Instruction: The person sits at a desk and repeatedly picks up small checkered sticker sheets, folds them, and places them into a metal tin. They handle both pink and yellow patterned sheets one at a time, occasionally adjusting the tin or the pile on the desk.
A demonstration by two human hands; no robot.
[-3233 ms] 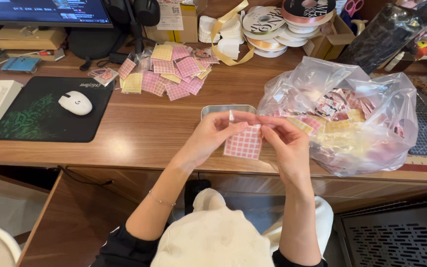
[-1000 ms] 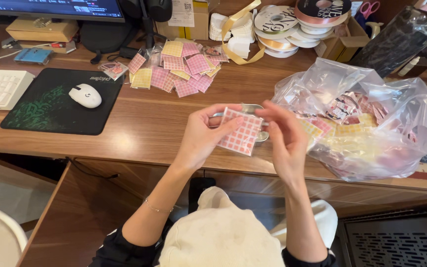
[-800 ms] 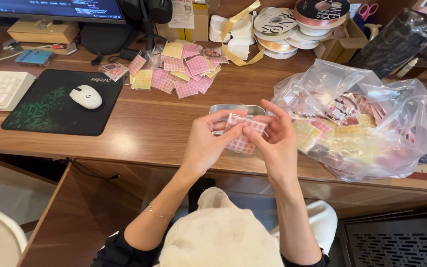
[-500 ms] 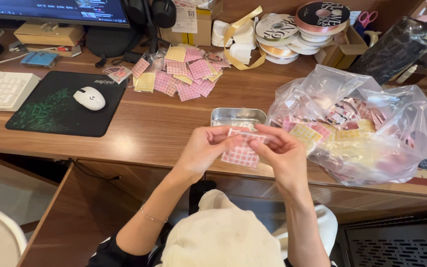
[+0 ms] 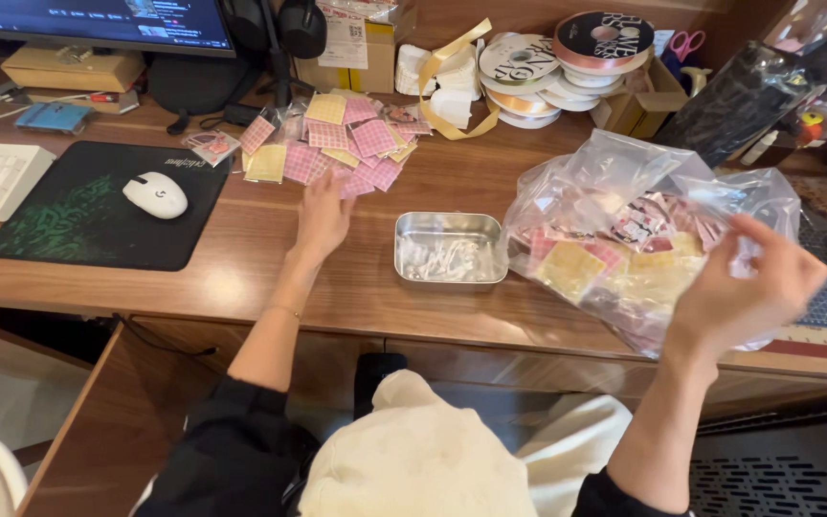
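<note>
Left hand [image 5: 323, 213], fingers spread, touches checkered packets [image 5: 337, 153] beyond metal tray [image 5: 450, 247]; right hand [image 5: 753, 287], fingers curled, grips plastic bag [image 5: 624, 230]—risk: pile scatters.

Bare desk [image 5: 241, 249] between mouse [image 5: 156, 194], tin [image 5: 450, 247].

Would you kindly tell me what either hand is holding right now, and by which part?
Nothing is clearly held. The left hand rests at the pile of pink and yellow checked paper squares; the right hand reaches into the clear plastic bag.

Pink and yellow checked squares [image 5: 342, 153] lie heaped, overlapping, on the desk.
</note>
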